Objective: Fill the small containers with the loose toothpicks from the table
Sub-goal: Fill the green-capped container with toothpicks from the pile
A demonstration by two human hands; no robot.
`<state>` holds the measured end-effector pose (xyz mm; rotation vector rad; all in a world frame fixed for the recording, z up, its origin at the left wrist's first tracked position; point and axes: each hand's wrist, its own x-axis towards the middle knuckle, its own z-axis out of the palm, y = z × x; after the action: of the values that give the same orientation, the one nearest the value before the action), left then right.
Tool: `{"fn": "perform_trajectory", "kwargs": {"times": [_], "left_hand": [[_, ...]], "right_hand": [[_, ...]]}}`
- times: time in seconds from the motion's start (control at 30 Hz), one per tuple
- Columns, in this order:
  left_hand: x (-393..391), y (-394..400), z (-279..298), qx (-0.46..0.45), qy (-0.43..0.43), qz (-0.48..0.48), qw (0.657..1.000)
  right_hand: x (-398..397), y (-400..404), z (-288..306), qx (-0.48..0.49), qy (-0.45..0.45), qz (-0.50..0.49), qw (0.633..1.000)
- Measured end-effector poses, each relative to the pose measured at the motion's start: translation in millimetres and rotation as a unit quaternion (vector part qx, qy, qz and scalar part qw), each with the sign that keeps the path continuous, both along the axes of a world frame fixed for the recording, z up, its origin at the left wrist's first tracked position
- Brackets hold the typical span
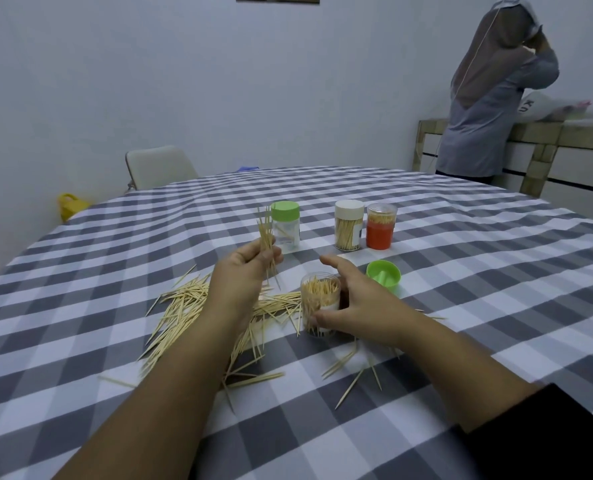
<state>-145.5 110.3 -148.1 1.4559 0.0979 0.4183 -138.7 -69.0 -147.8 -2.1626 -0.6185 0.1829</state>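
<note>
Left hand (244, 268) pinches toothpick bundle (266, 237) above tabletop (461, 271); right hand (360, 299) grips open clear container (319, 306), near edge.

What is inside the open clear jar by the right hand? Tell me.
The open clear jar holds upright toothpicks, nearly full. The right hand covers its right side.

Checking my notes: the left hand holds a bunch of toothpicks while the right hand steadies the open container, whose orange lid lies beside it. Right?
Not quite: the lid beside the open container is green, as the head view shows. The left hand holds the bunch of toothpicks; the right hand steadies the container.
</note>
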Motion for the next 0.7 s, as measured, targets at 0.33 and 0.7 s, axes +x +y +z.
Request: {"fn": "perform_trajectory", "kwargs": {"times": [0.33,0.7], "left_hand": [[1.8,-9.2,7.5,-0.181,-0.028,-0.035,0.983],[-3.1,-16.6,19.5,-0.318,-0.077,-0.052,0.944]], "right_hand": [[-2.2,1.8,0.1,-0.009,-0.012,-0.004,1.000],[-5.9,5.4,-0.5,-0.025,-0.032,-0.004,0.999]]}}
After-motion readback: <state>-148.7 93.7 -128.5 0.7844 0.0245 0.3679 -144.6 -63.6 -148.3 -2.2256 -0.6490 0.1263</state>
